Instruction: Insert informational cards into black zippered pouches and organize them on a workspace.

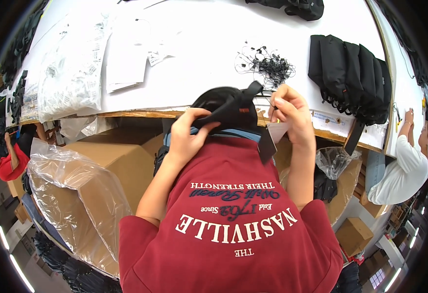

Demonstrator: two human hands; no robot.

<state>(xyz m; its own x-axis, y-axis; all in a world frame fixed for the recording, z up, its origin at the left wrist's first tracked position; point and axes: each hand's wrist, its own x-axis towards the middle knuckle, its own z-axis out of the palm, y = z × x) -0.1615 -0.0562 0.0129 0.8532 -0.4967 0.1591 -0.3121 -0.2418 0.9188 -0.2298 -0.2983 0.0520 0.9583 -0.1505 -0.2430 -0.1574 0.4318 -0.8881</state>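
Black fabric pouch (236,117), mouth open, beside a two-toned card tag (267,145)

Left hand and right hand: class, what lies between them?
In the head view, the black bag lies between the left hand, which grips it, and the right hand; a tag hangs beside the latter.

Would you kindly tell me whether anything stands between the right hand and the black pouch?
Nothing visible blocks the gap between the right hand and the pouch, which the left hand holds; the tag shows below that gap.
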